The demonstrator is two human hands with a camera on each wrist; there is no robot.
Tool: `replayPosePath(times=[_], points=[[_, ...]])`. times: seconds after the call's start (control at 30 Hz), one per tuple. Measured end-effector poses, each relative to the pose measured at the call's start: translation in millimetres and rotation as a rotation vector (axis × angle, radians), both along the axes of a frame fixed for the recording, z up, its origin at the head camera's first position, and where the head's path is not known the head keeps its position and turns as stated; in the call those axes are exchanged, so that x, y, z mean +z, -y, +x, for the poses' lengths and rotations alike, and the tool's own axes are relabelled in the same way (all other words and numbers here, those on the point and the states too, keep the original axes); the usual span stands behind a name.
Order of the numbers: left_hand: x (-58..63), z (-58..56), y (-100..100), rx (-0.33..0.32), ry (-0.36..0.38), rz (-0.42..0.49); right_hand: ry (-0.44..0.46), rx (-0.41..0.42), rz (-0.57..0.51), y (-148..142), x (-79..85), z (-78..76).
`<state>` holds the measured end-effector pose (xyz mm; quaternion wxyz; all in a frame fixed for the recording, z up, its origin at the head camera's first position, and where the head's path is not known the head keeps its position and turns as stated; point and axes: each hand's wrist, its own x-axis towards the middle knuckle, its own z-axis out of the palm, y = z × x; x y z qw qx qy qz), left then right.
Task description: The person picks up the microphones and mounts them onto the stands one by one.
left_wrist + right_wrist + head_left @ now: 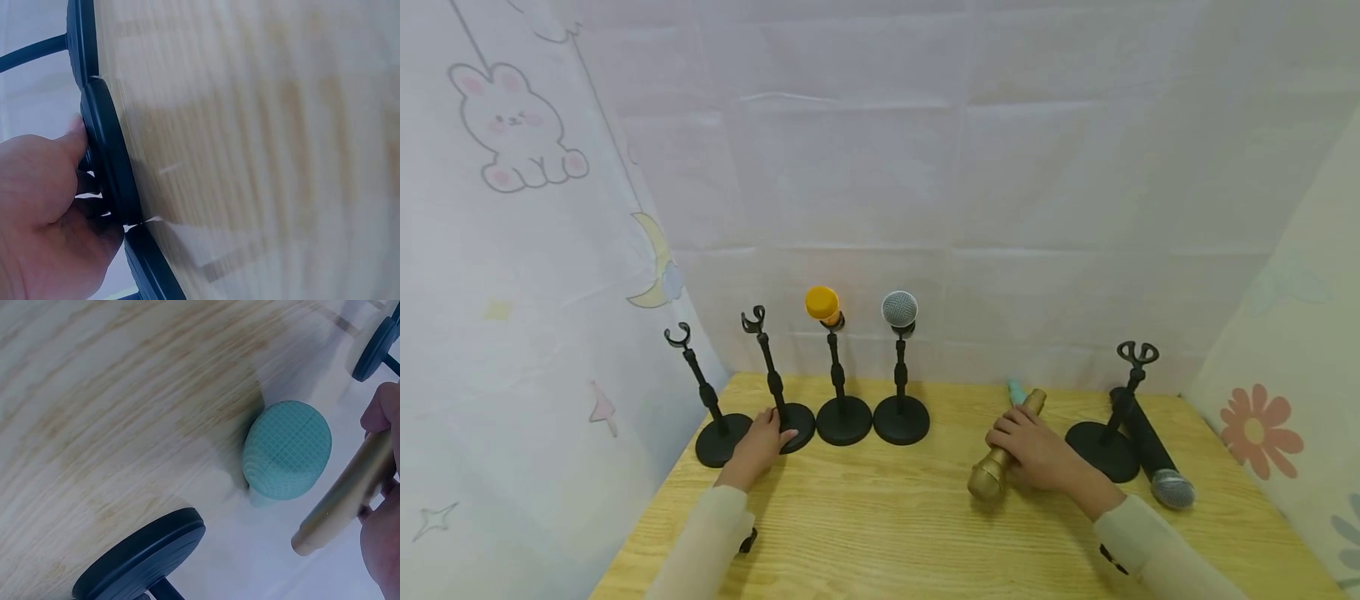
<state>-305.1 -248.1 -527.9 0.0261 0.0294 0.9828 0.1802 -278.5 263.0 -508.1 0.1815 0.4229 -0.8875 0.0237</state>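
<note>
My left hand (757, 447) grips the round base of a black microphone stand (774, 382), second from the left, whose clip holds no microphone. In the left wrist view the thumb lies at one side of that base (112, 150), with the fingers partly hidden behind it. A gold microphone (987, 477) is in my right hand (1036, 452), its head tilted down toward the near left and its tail end toward the back. Beyond this hand a teal microphone (287, 450) lies on the table, mostly covered in the head view.
Left of my left hand is another bare stand (707, 396). Toward the middle, one stand bears an orange-topped microphone (823, 305), another a silver-headed microphone (899, 309). At right, a bare stand (1105, 450) stands beside a black microphone (1153, 450) lying on the wooden table (865, 533).
</note>
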Motion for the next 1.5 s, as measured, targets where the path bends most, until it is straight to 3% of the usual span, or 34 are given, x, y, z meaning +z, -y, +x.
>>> replayPosePath(times=[0.33, 0.63, 0.87, 1.5], points=[[3.5, 17.6, 1.6, -0.051, 0.007, 0.009, -0.008, 0.009, -0.006, 0.0, 5.5, 2.7], [1.6, 35.4, 4.0, -0.125, 0.004, 0.004, 0.074, -0.120, 0.003, 1.3, 18.2, 12.1], [0.8, 49.2, 0.5, -0.155, -0.007, 0.031, 0.115, -0.162, -0.061, -0.8, 21.8, 17.5], [3.0, 77.4, -31.4, -0.257, -0.018, 0.057, 0.013, -0.132, -0.196, -7.7, 25.2, 19.8]])
